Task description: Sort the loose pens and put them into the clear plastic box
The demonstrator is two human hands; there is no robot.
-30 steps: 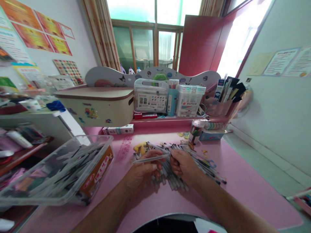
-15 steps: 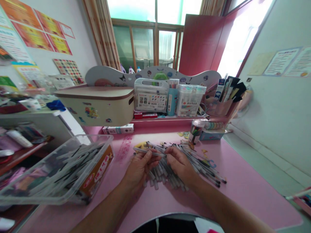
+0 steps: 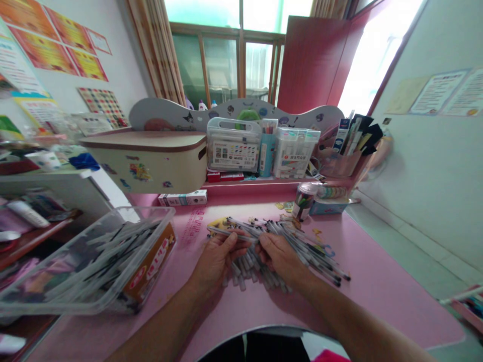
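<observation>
A clear-barrelled pen (image 3: 244, 238) lies slantwise across the fingers of my left hand (image 3: 219, 254), with the thumb pressed down on it. The thumb and fingertips of my right hand (image 3: 277, 251) are pinched at the pen's right end. Whether a cap is there is too small to tell. Beneath and around both hands a loose heap of similar pens (image 3: 315, 254) is spread on the pink desk (image 3: 377, 296), several with black ends pointing right. Left of my left hand stands a clear plastic bin (image 3: 171, 216) holding many more of these translucent pens.
A cream lidded box (image 3: 151, 166), a clear marker case (image 3: 234, 148), a blue pencil tube (image 3: 266, 156) and another marker box (image 3: 296, 153) line the back shelf. A clear jar (image 3: 304, 201) and a blue box (image 3: 328, 206) stand behind the heap. Cluttered shelves (image 3: 33, 241) are at left.
My right hand's fingers have closed in and its thumb now presses at the pen's right end. My left hand keeps its hold. The view has shifted slightly.
</observation>
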